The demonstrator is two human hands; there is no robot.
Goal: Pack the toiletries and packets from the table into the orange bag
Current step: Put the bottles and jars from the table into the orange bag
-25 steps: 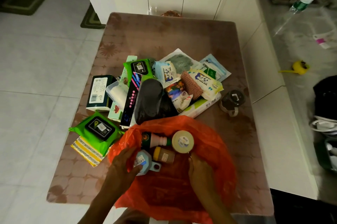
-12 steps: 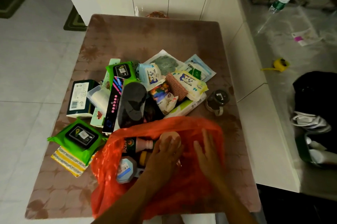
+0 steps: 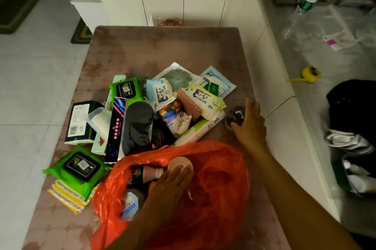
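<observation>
Orange thin-plastic bag (image 3: 213,188): lies slumped on the brown patterned tabletop (image 3: 162,46) at the near edge, mouth open toward the pile. Contents visible beneath and beside the left hand (image 3: 173,184): a round cream-lidded tub (image 3: 179,165), a dark bottle with a pale pink neck (image 3: 142,173), a small blue-labelled container (image 3: 130,204). Left hand: fingers flat and spread over the tub inside the bag mouth, pressing rather than gripping. Right hand (image 3: 250,125): reached out past the bag's far right corner, fingers curled around a small dark round jar with a white label (image 3: 236,117); whether the jar is lifted clear of the tabletop I cannot tell. Remaining stock, beyond the left hand: two green flip-lid wipe packs (image 3: 81,166), one resting on a yellow striped packet (image 3: 67,195); a dark boxed item with a barcode (image 3: 79,121); a tall black carton with pink dots (image 3: 116,129); a black oval pouch (image 3: 138,127); baby-wipe packets (image 3: 203,99); flat sealed sachets (image 3: 217,85). Most of the pile is unpacked, so the job looks early. Handling note for the jar: close the fingers fully round its body before lifting, carry it low to the bag mouth, and have the left hand hold the plastic rim open, since the film sags and could fold shut.
</observation>
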